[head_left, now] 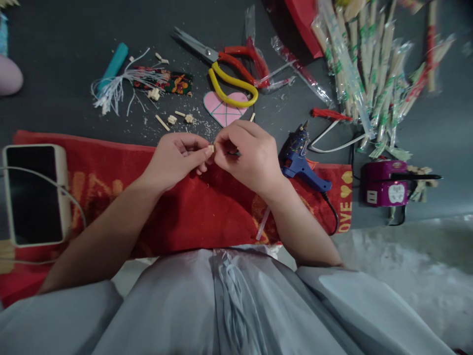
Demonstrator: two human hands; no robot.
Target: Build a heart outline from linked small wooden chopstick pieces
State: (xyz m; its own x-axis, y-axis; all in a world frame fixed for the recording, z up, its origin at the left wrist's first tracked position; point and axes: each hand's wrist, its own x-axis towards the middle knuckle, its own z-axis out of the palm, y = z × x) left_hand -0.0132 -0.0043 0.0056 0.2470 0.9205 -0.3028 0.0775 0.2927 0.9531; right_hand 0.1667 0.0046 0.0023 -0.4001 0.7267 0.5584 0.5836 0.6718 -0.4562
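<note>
My left hand (179,160) pinches a small pale wooden piece (210,148) between thumb and fingertips above the red towel. Right beside it, the fingers of my right hand (251,153) are curled in at the same piece; what they hold is mostly hidden, with only a dark bit showing. Beyond my hands lie small wooden pieces (172,120), a short wooden stick (162,123) and scattered crumbs. A pink paper heart (225,114) with drawn lines lies partly under scissors (232,101) with red and yellow handles.
A blue glue gun (305,167) rests right of my right hand. Several plastic-wrapped chopsticks (384,74) pile up at the back right, near a purple power socket (386,182). On the red towel (177,222), a phone (35,195) with a cable lies left. White string (116,86) lies behind.
</note>
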